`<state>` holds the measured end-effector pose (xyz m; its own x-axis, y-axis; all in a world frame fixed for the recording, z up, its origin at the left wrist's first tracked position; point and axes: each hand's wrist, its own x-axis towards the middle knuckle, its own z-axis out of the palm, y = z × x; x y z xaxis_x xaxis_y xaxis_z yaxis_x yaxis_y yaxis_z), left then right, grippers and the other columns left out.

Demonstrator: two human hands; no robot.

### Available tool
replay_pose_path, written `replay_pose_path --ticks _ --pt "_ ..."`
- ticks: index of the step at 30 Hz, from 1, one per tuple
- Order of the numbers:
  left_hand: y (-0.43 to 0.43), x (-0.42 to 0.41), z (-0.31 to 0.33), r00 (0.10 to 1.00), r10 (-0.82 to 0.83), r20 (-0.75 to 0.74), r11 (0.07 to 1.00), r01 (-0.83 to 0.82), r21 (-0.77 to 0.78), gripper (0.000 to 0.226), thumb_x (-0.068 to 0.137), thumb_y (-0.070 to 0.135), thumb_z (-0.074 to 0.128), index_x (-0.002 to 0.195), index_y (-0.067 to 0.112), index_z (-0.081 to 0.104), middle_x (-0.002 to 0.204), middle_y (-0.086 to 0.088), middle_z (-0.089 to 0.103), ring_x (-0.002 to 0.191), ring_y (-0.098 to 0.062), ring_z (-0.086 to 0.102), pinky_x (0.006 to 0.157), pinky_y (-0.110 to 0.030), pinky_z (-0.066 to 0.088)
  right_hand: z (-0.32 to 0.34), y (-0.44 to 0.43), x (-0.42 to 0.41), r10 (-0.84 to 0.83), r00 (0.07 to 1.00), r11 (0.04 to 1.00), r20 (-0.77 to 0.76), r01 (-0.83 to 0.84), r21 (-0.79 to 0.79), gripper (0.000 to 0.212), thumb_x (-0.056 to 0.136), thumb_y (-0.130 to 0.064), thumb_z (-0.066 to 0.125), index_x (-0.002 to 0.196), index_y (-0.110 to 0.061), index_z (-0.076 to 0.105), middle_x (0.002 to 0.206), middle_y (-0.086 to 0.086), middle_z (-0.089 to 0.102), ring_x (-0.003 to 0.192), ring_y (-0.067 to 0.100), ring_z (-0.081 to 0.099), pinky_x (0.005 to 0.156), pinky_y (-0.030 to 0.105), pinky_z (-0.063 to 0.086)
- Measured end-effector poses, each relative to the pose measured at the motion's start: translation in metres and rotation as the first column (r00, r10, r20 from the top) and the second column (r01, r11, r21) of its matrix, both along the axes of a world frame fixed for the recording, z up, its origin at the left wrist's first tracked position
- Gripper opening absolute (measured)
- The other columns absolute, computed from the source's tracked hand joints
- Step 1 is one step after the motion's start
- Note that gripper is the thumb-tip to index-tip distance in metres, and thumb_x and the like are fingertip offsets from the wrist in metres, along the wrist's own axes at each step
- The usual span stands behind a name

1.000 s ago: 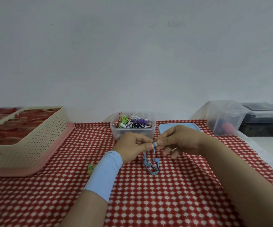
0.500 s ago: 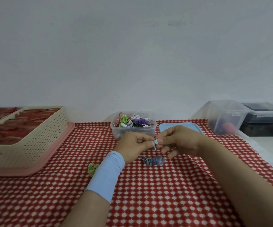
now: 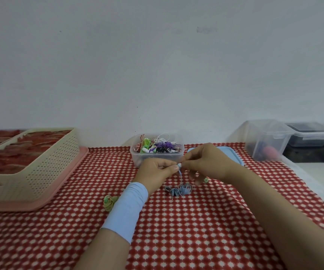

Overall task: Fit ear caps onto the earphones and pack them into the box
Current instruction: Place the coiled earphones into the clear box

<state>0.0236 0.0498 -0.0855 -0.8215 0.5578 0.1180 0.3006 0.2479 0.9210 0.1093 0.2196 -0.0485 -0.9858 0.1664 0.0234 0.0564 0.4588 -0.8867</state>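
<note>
Since a second ago the coiled blue earphone cord (image 3: 179, 190) has drawn into a tighter bunch on the red tablecloth with white dots (image 3: 196, 240), so I think its weight pulls less on the piece being worked. Nearest to me is the light blue sleeve (image 3: 126, 209) on the left forearm, and a small green coil (image 3: 109, 201) lies against its left side. Above the cord, the left hand (image 3: 157, 170) pinches the pale blue earbud (image 3: 179, 165) between thumb and forefinger to hold it steady. The right hand (image 3: 209, 162) closes its fingertips on the tip from the other side, probably to press a cap on; the cap itself is too small to see. Farther back stands the clear plastic box (image 3: 137, 158) of coloured earphones. Its flat blue lid (image 3: 233, 154) lies beside it, leaving the box open for packing.
</note>
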Motion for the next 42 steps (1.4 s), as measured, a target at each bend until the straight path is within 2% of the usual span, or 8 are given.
replay_pose_path --ticks 9,13,16,21,24,30,36,42 --pt "0.001 0.003 0.002 1.0 -0.01 0.019 1.0 0.01 -0.015 0.012 0.089 0.024 0.07 0.098 0.022 0.078 0.09 0.013 0.075 0.078 0.009 0.066 0.067 -0.002 0.045 -0.001 0.001 0.001 -0.056 0.995 0.993 -0.088 0.065 0.098 0.005 0.084 -0.015 0.083 0.085 -0.011 0.082 0.073 0.009 0.076 0.06 0.022 0.069 0.063 0.044 0.064" --pt "-0.003 0.0 0.003 0.985 -0.093 0.146 0.996 0.09 0.025 0.019 0.093 0.026 0.064 0.083 0.022 0.08 0.091 -0.004 0.077 0.081 -0.011 0.063 0.09 -0.031 0.054 0.001 -0.002 0.001 -0.005 0.987 0.992 -0.16 0.025 0.123 0.007 0.086 -0.008 0.08 0.09 -0.013 0.082 0.074 0.003 0.077 0.062 0.027 0.072 0.064 0.043 0.064" --pt "-0.005 -0.002 0.001 0.959 -0.121 0.257 0.992 0.109 0.059 0.018 0.093 0.028 0.065 0.089 0.02 0.081 0.101 -0.02 0.073 0.087 -0.023 0.064 0.101 -0.048 0.05 0.004 -0.001 0.002 0.044 0.992 0.99 -0.122 -0.027 0.141 0.011 0.085 -0.004 0.079 0.092 -0.011 0.083 0.077 0.006 0.078 0.062 0.02 0.071 0.063 0.033 0.063" --pt "-0.001 0.0 0.002 0.926 -0.138 0.351 0.988 0.107 0.107 0.017 0.094 0.024 0.063 0.09 0.015 0.077 0.086 -0.002 0.077 0.083 -0.013 0.068 0.096 -0.038 0.053 0.005 -0.001 0.002 0.048 0.989 0.981 -0.138 -0.021 0.191 0.009 0.085 -0.007 0.08 0.087 -0.015 0.084 0.076 0.003 0.078 0.064 0.026 0.072 0.065 0.035 0.064" --pt "0.0 0.002 0.003 0.897 -0.148 0.417 0.98 0.077 0.182 0.018 0.094 0.019 0.062 0.087 0.01 0.076 0.085 -0.003 0.076 0.081 -0.016 0.065 0.093 -0.041 0.052 0.004 -0.002 0.002 0.022 0.987 0.988 -0.157 0.002 0.154 0.007 0.086 -0.007 0.079 0.088 -0.012 0.083 0.076 0.003 0.078 0.064 0.025 0.071 0.065 0.038 0.064" --pt "0.001 -0.002 0.0 0.875 -0.158 0.458 0.971 0.055 0.231 0.012 0.094 0.015 0.063 0.094 0.012 0.075 0.079 0.001 0.073 0.067 -0.008 0.056 0.079 -0.028 0.048 0.006 -0.002 0.003 0.003 0.991 0.992 -0.132 0.014 0.129 0.012 0.084 -0.005 0.081 0.094 -0.011 0.083 0.081 0.005 0.079 0.061 0.014 0.07 0.061 0.032 0.063" --pt "0.002 -0.002 -0.002 0.877 -0.166 0.45 0.965 0.05 0.258 0.011 0.093 0.014 0.063 0.094 0.011 0.074 0.08 -0.001 0.072 0.064 -0.007 0.056 0.073 -0.025 0.049 0.005 -0.003 0.002 -0.017 0.989 0.995 -0.146 0.032 0.098 0.009 0.083 -0.006 0.082 0.091 -0.009 0.083 0.077 0.004 0.078 0.06 0.013 0.068 0.062 0.037 0.064" --pt "-0.002 -0.004 -0.003 0.864 -0.236 0.444 0.949 0.108 0.295 0.014 0.095 0.012 0.059 0.094 0.01 0.072 0.077 0.002 0.07 0.065 -0.006 0.054 0.069 -0.02 0.049 0.009 0.002 0.006 0.093 0.992 0.995 -0.087 -0.091 0.026 0.013 0.094 -0.007 0.07 0.1 -0.007 0.081 0.089 0.014 0.078 0.068 0.017 0.067 0.063 0.034 0.064"
